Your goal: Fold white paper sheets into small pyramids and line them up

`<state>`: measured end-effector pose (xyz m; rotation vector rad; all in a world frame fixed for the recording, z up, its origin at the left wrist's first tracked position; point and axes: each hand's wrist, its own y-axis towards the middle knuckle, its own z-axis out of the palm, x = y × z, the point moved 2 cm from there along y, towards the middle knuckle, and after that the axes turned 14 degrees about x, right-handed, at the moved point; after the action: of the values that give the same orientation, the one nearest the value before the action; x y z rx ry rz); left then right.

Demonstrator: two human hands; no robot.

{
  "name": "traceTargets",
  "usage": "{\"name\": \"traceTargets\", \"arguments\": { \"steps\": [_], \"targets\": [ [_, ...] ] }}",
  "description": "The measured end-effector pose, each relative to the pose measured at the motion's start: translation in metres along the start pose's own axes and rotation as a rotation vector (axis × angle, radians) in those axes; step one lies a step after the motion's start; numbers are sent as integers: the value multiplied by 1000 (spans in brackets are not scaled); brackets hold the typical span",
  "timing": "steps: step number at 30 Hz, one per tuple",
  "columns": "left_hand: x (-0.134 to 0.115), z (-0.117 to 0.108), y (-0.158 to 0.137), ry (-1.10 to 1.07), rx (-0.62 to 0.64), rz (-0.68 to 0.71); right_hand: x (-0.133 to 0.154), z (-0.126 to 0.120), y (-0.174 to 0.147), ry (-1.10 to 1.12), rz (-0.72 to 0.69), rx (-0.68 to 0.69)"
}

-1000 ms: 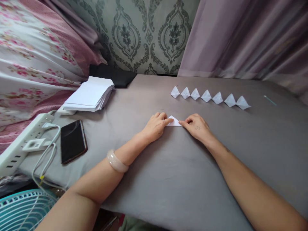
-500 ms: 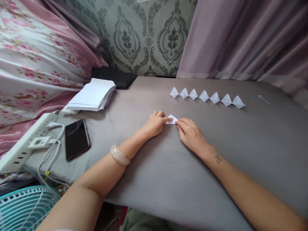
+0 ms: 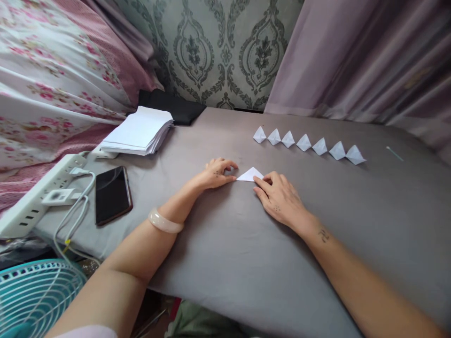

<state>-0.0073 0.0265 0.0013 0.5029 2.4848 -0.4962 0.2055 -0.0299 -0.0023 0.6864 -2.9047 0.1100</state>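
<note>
A small white folded paper, triangular in outline, lies on the grey cloth with its point away from me. My left hand is at its left corner, thumb tip touching or almost touching that corner, fingers apart and holding nothing. On the right side, my right hand grips the paper, index finger on top of it and thumb by its near edge; the other fingers hide the right corner. Farther back stands a slanting row of several folded white paper boats, each with a raised peak.
Left of my hands lie a stack of white paper, a black phone and a white power strip with plugged cables. A black cloth is behind the stack. A cotton swab lies far right. A turquoise fan stands below left.
My left hand has slid left off the paper, uncovering its left side, and its fingers have spread. My right hand stays on the right side. The whole view has shifted slightly.
</note>
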Motion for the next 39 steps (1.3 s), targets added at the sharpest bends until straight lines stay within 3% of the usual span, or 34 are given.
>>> {"name": "traceTargets", "arguments": {
  "steps": [2,6,15,22,28,33,36,39],
  "targets": [
    [-2,0,1,-32,-3,-10,0,-1,1,9,3,-9],
    [-12,9,4,-12,-124,-107,1,-1,3,19,-10,-37],
    [-22,20,11,-110,-106,-124,-13,7,25,294,37,-176],
    [-22,28,8,-304,-88,83,-25,13,27,460,111,-287],
    [-24,26,8,-410,-118,180,-31,17,28,619,110,-230],
    [-27,24,9,-473,-169,288,-35,10,27,990,65,-160],
    [-31,26,8,-610,-113,374,-32,2,22,1262,-4,-121],
    [-36,30,4,-715,-6,412,-27,-6,15,1371,5,-108]
  ]
}}
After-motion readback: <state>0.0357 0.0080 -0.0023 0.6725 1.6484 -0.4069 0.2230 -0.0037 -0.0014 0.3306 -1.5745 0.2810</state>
